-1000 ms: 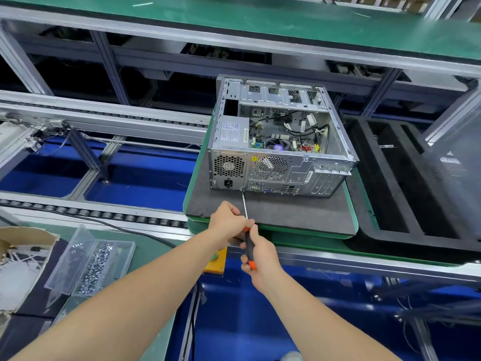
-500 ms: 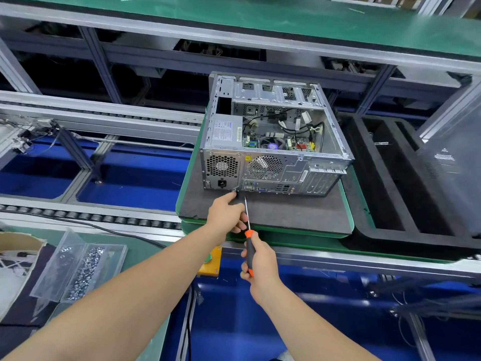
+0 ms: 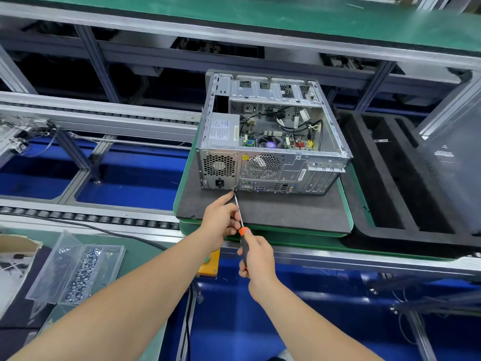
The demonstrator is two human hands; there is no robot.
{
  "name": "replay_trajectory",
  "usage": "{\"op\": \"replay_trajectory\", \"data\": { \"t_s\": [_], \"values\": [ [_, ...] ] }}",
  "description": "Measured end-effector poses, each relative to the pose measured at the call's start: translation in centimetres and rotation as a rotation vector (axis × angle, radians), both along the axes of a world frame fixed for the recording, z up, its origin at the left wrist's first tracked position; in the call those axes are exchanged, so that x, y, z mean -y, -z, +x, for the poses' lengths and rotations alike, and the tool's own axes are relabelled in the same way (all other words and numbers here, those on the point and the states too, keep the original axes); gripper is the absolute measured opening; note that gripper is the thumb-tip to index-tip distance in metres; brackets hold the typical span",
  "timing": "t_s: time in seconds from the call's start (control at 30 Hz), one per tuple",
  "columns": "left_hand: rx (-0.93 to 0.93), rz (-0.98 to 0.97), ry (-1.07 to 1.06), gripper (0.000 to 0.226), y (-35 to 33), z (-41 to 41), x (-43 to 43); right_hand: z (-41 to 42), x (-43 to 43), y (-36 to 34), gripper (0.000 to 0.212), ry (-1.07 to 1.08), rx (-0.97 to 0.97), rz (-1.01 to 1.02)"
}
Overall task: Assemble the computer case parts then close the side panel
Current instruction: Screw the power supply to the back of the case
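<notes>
Partway through, by the look of it: computer case [image 3: 270, 142] lying on the grey pad [image 3: 286, 212] with its upper side open, board and cables exposed, side panel not yet closed. Apparently fastening at the case's lower rear edge, gripping the screwdriver [image 3: 241, 231] handle in the right hand [image 3: 259, 259], pinching its shaft with the left hand [image 3: 221, 217]. Left of the case, nearer: clear box [image 3: 112, 259] heaped with loose screws [image 3: 83, 269].

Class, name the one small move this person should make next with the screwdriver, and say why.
Probably turn the handle with the right hand to start driving. The screwdriver tip sits at the lower corner of the power supply on the rear of the computer case, and the left hand steadies its shaft. The screw itself is too small to see.
</notes>
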State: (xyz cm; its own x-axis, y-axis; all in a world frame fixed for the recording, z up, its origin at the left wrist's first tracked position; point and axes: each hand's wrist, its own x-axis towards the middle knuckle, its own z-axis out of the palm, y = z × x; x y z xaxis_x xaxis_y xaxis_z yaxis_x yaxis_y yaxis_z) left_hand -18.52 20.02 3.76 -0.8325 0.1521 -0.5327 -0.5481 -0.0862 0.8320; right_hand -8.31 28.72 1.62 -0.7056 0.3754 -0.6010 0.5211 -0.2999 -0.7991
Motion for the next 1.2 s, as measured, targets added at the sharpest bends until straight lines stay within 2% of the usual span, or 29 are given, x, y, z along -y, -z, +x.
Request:
{"op": "replay_trajectory", "data": {
  "t_s": [0.37, 0.83, 1.2],
  "values": [
    [-0.005, -0.155, -0.010, 0.014, -0.5, 0.2, -1.0, -1.2, -0.5, -0.6, 0.040, -0.029, -0.008, 0.177],
    [-0.051, -0.279, 0.048, 0.009, -0.4, -0.3, -0.7, -1.1, -0.3, -0.4, 0.034, -0.002, 0.010, 0.213],
    [-0.056, -0.290, 0.044, 0.008, -0.2, -0.3, -0.7, -1.1, -0.3, -0.4, 0.033, 0.015, 0.014, 0.215]
  ]
}}
